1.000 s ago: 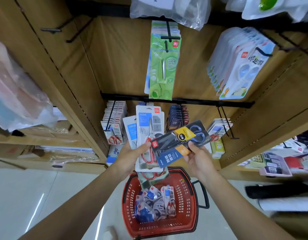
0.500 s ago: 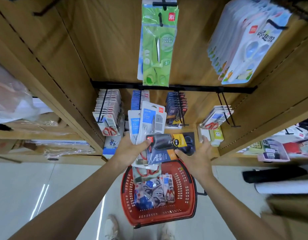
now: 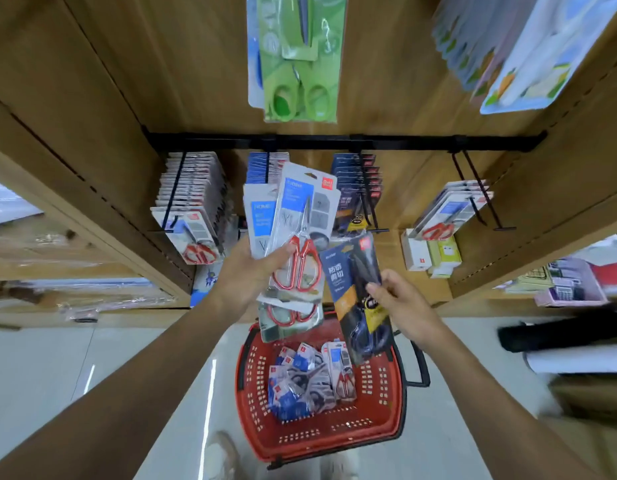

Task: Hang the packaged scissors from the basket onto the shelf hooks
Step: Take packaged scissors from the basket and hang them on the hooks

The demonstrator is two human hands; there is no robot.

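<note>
My left hand (image 3: 246, 271) grips a fan of several scissor packs (image 3: 296, 233) with red-handled scissors and blue-and-white cards, held up before the lower hook row. My right hand (image 3: 400, 303) pinches a dark blue scissor pack (image 3: 355, 289) with an orange and yellow label, upright, just right of the fan. Below both hands a red basket (image 3: 379, 420) stands on the floor with several more packs (image 3: 307, 379) inside. A black rail (image 3: 334, 142) carries hooks: a dark-pack hook (image 3: 364, 188) behind my hands and a nearly bare double hook (image 3: 480, 192) at right.
Full hooks of white scissor packs (image 3: 192, 202) hang at left, green packs (image 3: 300, 64) above centre, pale packs (image 3: 521, 53) at upper right. Small boxes (image 3: 431, 254) sit on the bottom shelf. Wooden side panels flank the bay. Calculators (image 3: 570, 285) lie at far right.
The view has tilted down and drawn closer to the lower row. My right hand turned the dark blue pack from lying crosswise over the fan to upright, and moved it right, apart from the fan.
</note>
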